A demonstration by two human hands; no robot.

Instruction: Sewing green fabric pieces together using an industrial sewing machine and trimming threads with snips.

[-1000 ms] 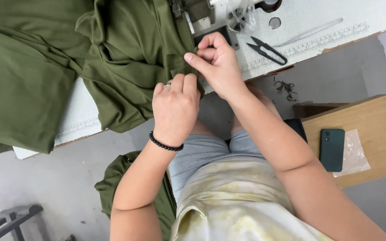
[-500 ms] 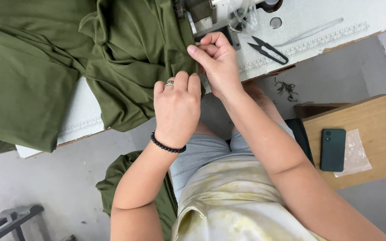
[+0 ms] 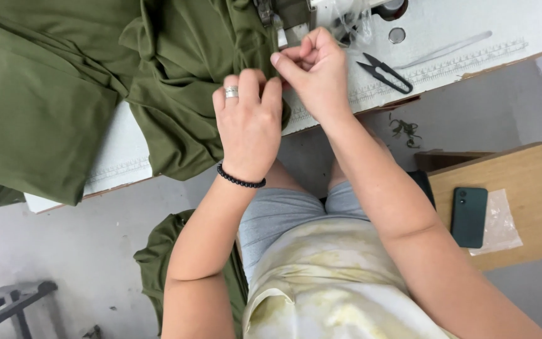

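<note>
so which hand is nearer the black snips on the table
Right. The right hand pinches green fabric just left of the snips; the left hand lies farther left, flat on the fabric.

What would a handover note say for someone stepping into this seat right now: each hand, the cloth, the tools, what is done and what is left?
Left hand: flat on the olive fabric at the table edge, fingers pressing it down.
Right hand: fingers pinched on the fabric edge just before the sewing machine.
Thread snips lie on the table to the right; a dark phone sits on the wooden side stand.
Done: cloth bunched up at the machine.
Left: whether any seam is sewn cannot be told; more olive cloth hangs below the table.
</note>
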